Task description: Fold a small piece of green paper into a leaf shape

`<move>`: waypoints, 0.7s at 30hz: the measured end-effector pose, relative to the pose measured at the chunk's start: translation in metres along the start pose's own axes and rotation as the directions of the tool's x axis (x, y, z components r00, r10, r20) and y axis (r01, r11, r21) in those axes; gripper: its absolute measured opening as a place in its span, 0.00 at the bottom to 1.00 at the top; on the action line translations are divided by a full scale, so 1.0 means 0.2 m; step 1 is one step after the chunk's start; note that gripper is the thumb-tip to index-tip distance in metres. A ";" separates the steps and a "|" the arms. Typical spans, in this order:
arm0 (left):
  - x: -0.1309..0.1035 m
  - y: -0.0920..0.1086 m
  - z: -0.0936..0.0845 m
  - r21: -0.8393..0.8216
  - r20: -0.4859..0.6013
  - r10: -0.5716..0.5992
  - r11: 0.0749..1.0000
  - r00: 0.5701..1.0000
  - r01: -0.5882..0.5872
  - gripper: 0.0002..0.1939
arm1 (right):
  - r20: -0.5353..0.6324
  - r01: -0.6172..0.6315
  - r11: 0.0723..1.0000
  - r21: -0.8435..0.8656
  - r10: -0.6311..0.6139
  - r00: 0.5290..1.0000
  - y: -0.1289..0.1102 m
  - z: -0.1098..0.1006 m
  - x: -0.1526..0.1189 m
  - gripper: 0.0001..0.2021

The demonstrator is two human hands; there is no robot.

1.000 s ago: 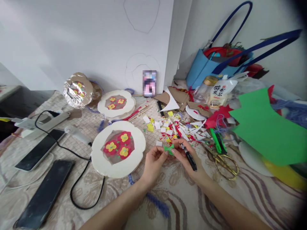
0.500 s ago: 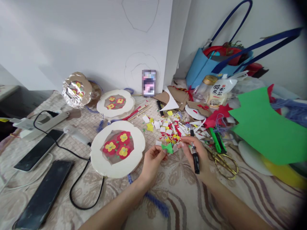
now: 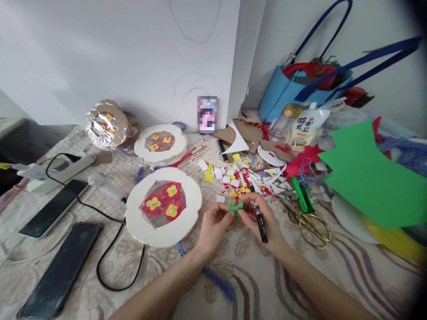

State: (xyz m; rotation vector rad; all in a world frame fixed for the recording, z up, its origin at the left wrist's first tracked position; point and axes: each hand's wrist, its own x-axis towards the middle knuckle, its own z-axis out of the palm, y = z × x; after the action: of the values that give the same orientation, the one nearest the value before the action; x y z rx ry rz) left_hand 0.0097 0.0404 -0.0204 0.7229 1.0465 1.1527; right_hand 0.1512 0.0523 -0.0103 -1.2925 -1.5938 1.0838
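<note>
A small piece of green paper is pinched between both hands, its middle narrowed like a bow. My left hand grips its left end with thumb and fingertips. On the other side, the thumb and fingertips of my right hand meet its right end. A black pen also rests in my right hand, slanting between the fingers. Just beyond the hands lies a heap of red, white and yellow paper scraps. Left of my left hand is a cream scalloped fan with red and yellow paper flowers.
Gold-handled scissors and a green utility knife lie to the right, near a large green paper sheet. Phones and a cabled power strip occupy the left. A blue bag stands at the back.
My right hand has moved left and taken hold of the green paper's right end, keeping the pen. The paper has gone from flat to pinched in the middle.
</note>
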 end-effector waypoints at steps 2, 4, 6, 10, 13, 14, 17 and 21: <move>0.00 0.00 0.00 -0.011 0.004 -0.001 1.000 1.000 0.001 0.11 | 0.009 -0.016 0.999 0.030 0.015 1.000 0.00 0.00 0.00 0.08; 0.00 0.00 0.00 -0.018 -0.001 -0.003 1.000 1.000 0.003 0.11 | 0.008 -0.035 0.998 0.050 0.035 0.999 0.00 0.00 0.01 0.09; 0.00 0.00 0.00 -0.023 -0.012 -0.010 1.000 1.000 0.010 0.11 | -0.006 -0.039 0.997 0.060 0.040 0.999 0.00 0.00 0.02 0.10; 0.01 0.01 0.00 -0.030 -0.035 -0.020 0.999 0.999 0.019 0.11 | -0.038 -0.023 0.998 0.056 0.025 0.999 0.00 0.00 0.03 0.10; 0.01 0.00 0.00 -0.025 -0.040 -0.014 1.000 0.999 0.013 0.11 | -0.062 -0.012 0.998 0.066 0.016 0.998 -0.01 -0.01 0.03 0.09; 0.01 0.00 -0.01 -0.025 -0.041 -0.016 1.000 0.999 0.015 0.12 | -0.067 -0.011 0.997 0.071 0.015 0.998 -0.01 -0.01 0.03 0.08; 0.02 0.00 -0.01 -0.052 -0.042 -0.032 0.998 0.999 0.030 0.13 | -0.068 -0.008 0.997 0.083 0.013 0.998 -0.01 -0.02 0.04 0.08; 0.02 -0.01 -0.02 -0.121 -0.050 -0.060 0.991 0.997 0.054 0.14 | -0.070 0.007 0.994 0.112 0.000 0.998 -0.02 -0.04 0.04 0.07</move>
State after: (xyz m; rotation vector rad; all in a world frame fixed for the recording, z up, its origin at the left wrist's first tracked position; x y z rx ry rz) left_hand 0.0074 0.0438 -0.0243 0.5671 1.0275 1.1801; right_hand 0.1556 0.0610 -0.0026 -1.2390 -1.4621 1.0983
